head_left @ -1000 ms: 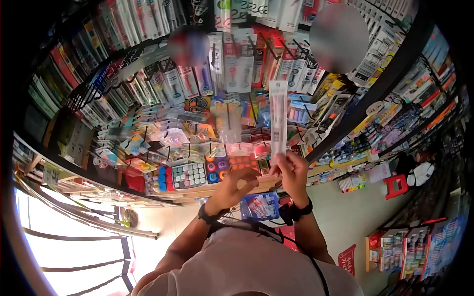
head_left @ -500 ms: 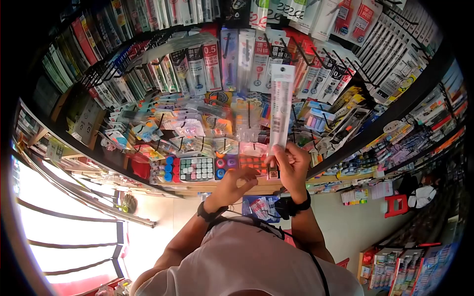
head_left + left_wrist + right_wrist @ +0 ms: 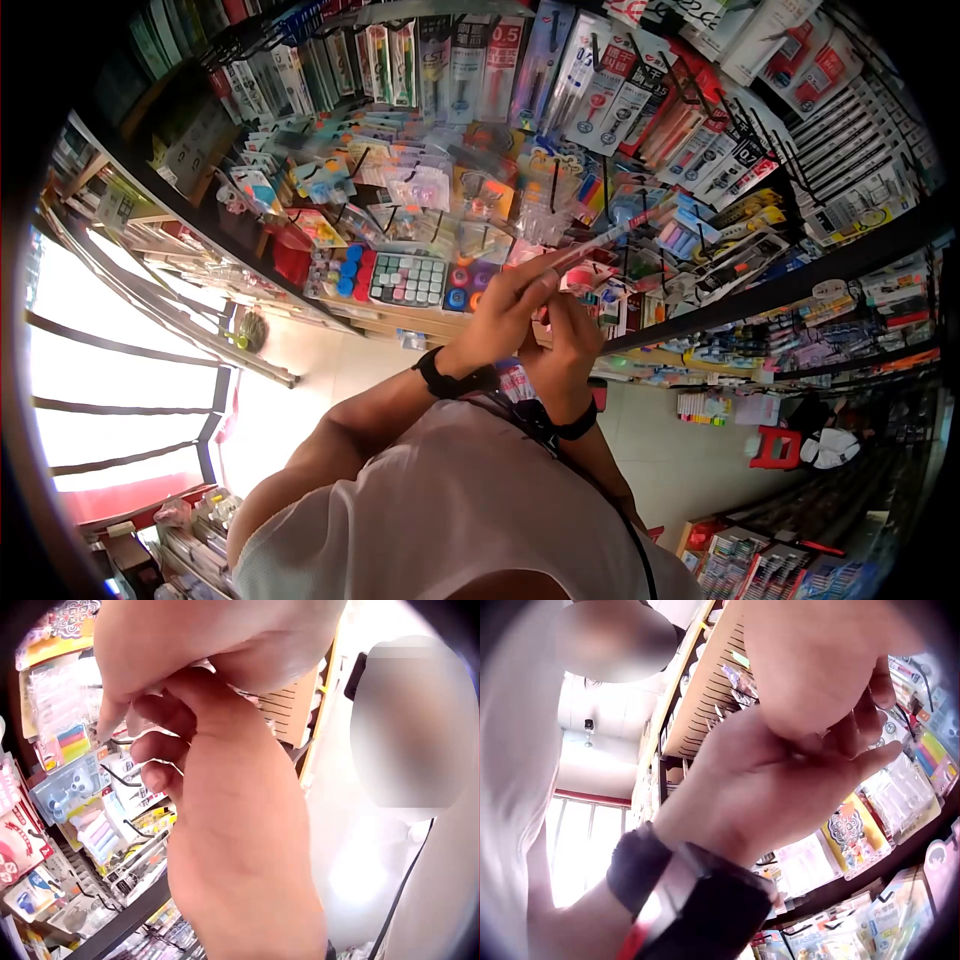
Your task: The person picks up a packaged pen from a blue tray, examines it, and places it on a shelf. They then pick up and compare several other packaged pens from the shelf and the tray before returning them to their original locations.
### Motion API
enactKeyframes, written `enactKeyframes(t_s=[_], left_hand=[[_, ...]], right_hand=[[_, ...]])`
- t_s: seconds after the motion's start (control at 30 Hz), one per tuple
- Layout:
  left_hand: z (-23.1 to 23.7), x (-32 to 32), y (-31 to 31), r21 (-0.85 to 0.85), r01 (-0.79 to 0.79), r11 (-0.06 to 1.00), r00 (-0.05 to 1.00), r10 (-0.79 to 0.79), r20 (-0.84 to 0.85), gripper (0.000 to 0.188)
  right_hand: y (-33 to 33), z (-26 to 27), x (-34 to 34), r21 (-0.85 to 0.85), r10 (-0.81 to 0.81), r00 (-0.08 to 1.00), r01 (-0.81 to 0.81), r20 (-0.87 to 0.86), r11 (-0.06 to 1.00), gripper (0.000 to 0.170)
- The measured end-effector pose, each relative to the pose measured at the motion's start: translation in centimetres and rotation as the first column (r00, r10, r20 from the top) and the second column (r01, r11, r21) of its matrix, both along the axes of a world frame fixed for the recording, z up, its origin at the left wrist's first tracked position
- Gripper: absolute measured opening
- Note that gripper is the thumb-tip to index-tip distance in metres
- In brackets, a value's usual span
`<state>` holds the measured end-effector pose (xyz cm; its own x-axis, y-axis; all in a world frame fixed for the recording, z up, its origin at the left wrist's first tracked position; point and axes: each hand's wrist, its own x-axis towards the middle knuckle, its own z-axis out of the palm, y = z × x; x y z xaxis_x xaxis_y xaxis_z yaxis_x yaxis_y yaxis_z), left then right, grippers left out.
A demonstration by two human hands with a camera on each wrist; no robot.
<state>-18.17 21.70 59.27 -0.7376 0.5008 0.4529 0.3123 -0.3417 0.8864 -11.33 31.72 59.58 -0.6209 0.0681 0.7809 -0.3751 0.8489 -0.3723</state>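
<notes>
Both hands meet in front of the shelf around a long, narrow clear plastic packet (image 3: 602, 241), which now slants up to the right. At the packet's near end the left hand (image 3: 506, 312) pinches it between thumb and fingers. Just below and to the right, the right hand (image 3: 566, 345) has its fingers curled close against the left, gripping the same end. In the left wrist view the right hand (image 3: 232, 772) shows curled fingers. The left hand (image 3: 780, 776) overlaps it in the right wrist view; both wrist views hide the held end.
Hanging pen packets (image 3: 600, 95) fill the rack ahead on black hooks. Below them lie small blister packs and a tray of pale square pieces (image 3: 408, 279). A dark shelf rail (image 3: 760, 295) runs along the right. A red stool (image 3: 775, 447) stands on the floor to the right.
The left hand, earlier apart with loosely bent fingers, has moved right onto the packet. The packet has tipped from upright to slanting right, and the right hand has come lower.
</notes>
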Motion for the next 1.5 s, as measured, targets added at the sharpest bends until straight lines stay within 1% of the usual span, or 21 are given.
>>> enactKeyframes(t_s=[0.03, 0.07, 0.13, 0.2, 0.27, 0.33, 0.37, 0.43, 0.47, 0.5, 0.53, 0.57, 0.63, 0.67, 0.73, 0.87, 0.93, 1.07, 1.2, 1.27, 1.5], left_hand=[[-0.2, -0.2, -0.5, 0.003, 0.135, 0.991, 0.966, -0.132, 0.223, 0.044], [-0.4, -0.4, -0.9, 0.035, 0.266, 0.963, 0.865, -0.255, 0.432, 0.046], [-0.5, -0.3, -1.0, 0.056, 0.291, 0.955, 0.855, -0.286, 0.433, 0.051], [-0.4, -0.1, -0.7, 0.316, 0.34, 0.886, 0.753, -0.458, 0.472, 0.057], [-1.1, 0.2, -0.4, 0.307, 0.369, 0.877, 0.738, -0.477, 0.477, 0.062], [-1.8, 0.6, 0.2, 0.356, 0.283, 0.891, 0.734, -0.44, 0.517, 0.051], [-2.0, 0.9, 0.4, 0.353, 0.294, 0.888, 0.73, -0.447, 0.517, 0.051], [-0.8, 1.7, 0.6, 0.382, 0.19, 0.905, 0.675, -0.403, 0.618, 0.049], [-1.2, 1.7, 0.6, 0.381, 0.203, 0.902, 0.672, -0.412, 0.616, 0.049], [-2.2, 1.5, 0.5, 0.377, 0.289, 0.88, 0.663, -0.467, 0.584, 0.059], [-3.2, 1.4, 0.4, 0.37, 0.372, 0.851, 0.65, -0.523, 0.552, 0.071], [-4.2, 1.5, 0.5, 0.372, 0.385, 0.845, 0.648, -0.534, 0.542, 0.071], [-4.7, 1.7, 0.8, 0.34, 0.364, 0.867, 0.699, -0.495, 0.515, 0.058], [-4.1, 1.8, 0.9, 0.304, 0.385, 0.871, 0.722, -0.49, 0.488, 0.063], [-1.3, 1.7, 1.3, 0.256, 0.378, 0.89, 0.809, -0.452, 0.376, 0.059], [0.8, 0.5, 2.2, 0.226, 0.37, 0.901, 0.852, -0.426, 0.305, 0.055], [2.2, -0.1, 2.9, 0.266, 0.325, 0.907, 0.883, -0.392, 0.258, 0.054], [3.3, -0.8, 4.1, 0.387, 0.302, 0.871, 0.891, -0.402, 0.209, 0.055], [3.2, -0.9, 4.6, 0.376, 0.268, 0.887, 0.899, -0.37, 0.233, 0.056], [3.3, -0.6, 5.0, 0.385, 0.192, 0.903, 0.895, -0.321, 0.308, 0.056], [3.2, -0.2, 5.3, 0.374, 0.172, 0.911, 0.917, -0.286, 0.276, 0.055]], right_hand=[[-0.4, -0.2, 0.1, -0.07, 0.027, 1.0, -0.027, 0.011, 0.997, 0.041], [-0.6, -0.4, 0.2, -0.14, 0.051, 0.999, -0.048, 0.019, 0.989, 0.039], [-0.7, -0.2, 0.7, -0.228, 0.084, 0.995, -0.068, 0.061, 0.971, 0.037], [-0.5, -0.2, 1.3, -0.44, 0.173, 0.974, -0.093, 0.145, 0.893, 0.028], [-0.3, 0.0, 1.4, -0.462, 0.179, 0.971, -0.087, 0.159, 0.883, 0.023], [-0.3, -0.1, 1.4, -0.482, 0.184, 0.968, -0.08, 0.172, 0.872, 0.019], [-0.2, -0.3, 1.4, -0.486, 0.187, 0.968, -0.084, 0.166, 0.87, 0.017], [-0.2, -0.6, 1.6, -0.491, 0.176, 0.971, -0.076, 0.16, 0.868, 0.015], [-0.1, -0.7, 1.6, -0.556, 0.208, 0.967, -0.093, 0.148, 0.826, 0.014], [-0.1, -0.8, 1.6, -0.616, 0.238, 0.962, -0.109, 0.131, 0.78, 0.013], [0.0, -0.9, 1.9, -0.614, 0.225, 0.966, -0.101, 0.128, 0.783, 0.013], [0.1, -1.0, 2.2, -0.63, 0.218, 0.962, -0.068, 0.163, 0.773, 0.012], [0.3, -0.9, 2.4, -0.668, 0.215, 0.953, -0.018, 0.214, 0.744, 0.011], [0.5, -1.1, 2.1, -0.655, 0.21, 0.962, -0.046, 0.175, 0.754, 0.01], [1.1, -0.3, 1.7, -0.626, 0.211, 0.967, -0.075, 0.145, 0.776, 0.009], [1.8, 2.8, 0.2, -0.629, 0.244, 0.963, -0.12, 0.114, 0.768, 0.009], [2.0, 5.0, -0.6, -0.57, 0.255, 0.964, -0.167, 0.078, 0.804, 0.009], [2.6, 5.7, -2.3, -0.488, 0.218, 0.975, -0.166, 0.052, 0.857, 0.009], [2.6, 6.0, -2.8, -0.489, 0.196, 0.98, -0.149, 0.045, 0.859, 0.01], [2.6, 6.5, -2.4, -0.486, 0.192, 0.979, -0.135, 0.07, 0.863, 0.01], [2.8, 6.1, -2.3, -0.497, 0.186, 0.981, -0.137, 0.051, 0.857, 0.01]])
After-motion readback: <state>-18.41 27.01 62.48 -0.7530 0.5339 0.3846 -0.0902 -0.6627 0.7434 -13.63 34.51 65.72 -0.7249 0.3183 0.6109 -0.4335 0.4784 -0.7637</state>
